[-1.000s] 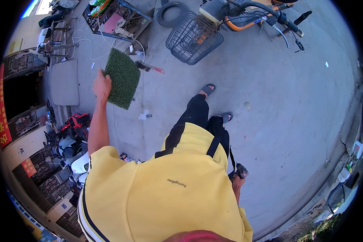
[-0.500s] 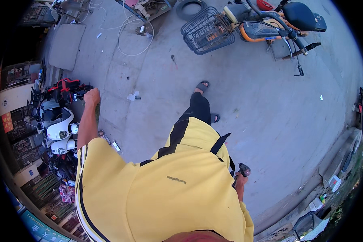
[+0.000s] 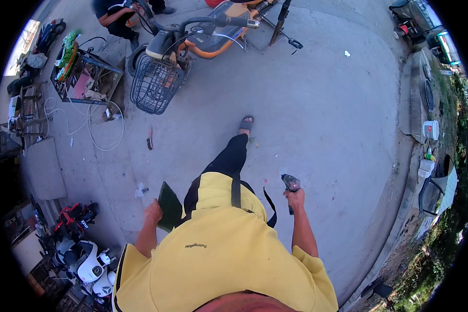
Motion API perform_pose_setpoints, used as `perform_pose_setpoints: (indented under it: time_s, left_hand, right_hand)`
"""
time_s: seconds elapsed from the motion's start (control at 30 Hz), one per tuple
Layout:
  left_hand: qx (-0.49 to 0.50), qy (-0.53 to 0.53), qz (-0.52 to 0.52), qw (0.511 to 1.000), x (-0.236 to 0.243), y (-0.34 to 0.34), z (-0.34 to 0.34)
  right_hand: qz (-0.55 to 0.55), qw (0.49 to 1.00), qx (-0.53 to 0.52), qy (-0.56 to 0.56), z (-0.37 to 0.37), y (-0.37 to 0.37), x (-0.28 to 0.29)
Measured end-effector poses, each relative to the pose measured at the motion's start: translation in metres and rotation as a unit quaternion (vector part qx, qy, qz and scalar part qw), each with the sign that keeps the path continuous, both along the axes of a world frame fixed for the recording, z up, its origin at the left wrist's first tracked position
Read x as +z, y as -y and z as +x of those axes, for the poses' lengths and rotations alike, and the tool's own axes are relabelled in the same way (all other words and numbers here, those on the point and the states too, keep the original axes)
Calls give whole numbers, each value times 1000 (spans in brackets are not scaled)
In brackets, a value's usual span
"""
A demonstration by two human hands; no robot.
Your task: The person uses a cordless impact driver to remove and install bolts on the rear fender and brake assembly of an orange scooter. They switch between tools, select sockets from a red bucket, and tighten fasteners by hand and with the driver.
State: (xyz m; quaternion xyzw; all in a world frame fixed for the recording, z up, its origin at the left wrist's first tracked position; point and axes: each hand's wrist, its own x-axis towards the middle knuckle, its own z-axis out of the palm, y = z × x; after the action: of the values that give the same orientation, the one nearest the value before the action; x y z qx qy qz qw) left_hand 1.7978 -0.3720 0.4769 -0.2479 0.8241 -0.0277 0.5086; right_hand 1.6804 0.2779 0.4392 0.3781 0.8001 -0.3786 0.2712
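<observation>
The person in the yellow shirt is mid-stride across the grey concrete ground (image 3: 322, 119), one sandalled foot (image 3: 246, 124) forward, so the step in hand looks like carrying. The left hand (image 3: 153, 212) has its fingers clenched on the edge of a flat dark green square mat (image 3: 169, 206), which hangs at the left hip. The right hand (image 3: 296, 198) grasps the grip of a dark cordless drill (image 3: 290, 183), held upright beside the right hip. Ahead stands an orange electric bicycle (image 3: 208, 39) with a black wire front basket (image 3: 155, 83). Walking on calls for steady grips and a clear path past that basket.
</observation>
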Motion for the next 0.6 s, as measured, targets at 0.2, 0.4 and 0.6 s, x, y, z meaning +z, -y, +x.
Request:
perform_pose_setpoints:
  time_s: [0.2, 0.4, 0.6]
  left_hand:
    - [-83, 29, 71, 994, -17, -79, -118]
    - [-135, 35, 80, 987, -18, -154, -269]
    - [-176, -19, 90, 980, -38, -222, -407]
  right_hand:
    - [-7, 994, -102, 24, 7, -49, 0]
    - [5, 952, -292, 87, 65, -108, 34]
    - [31, 946, -309, 89, -6, -132, 121]
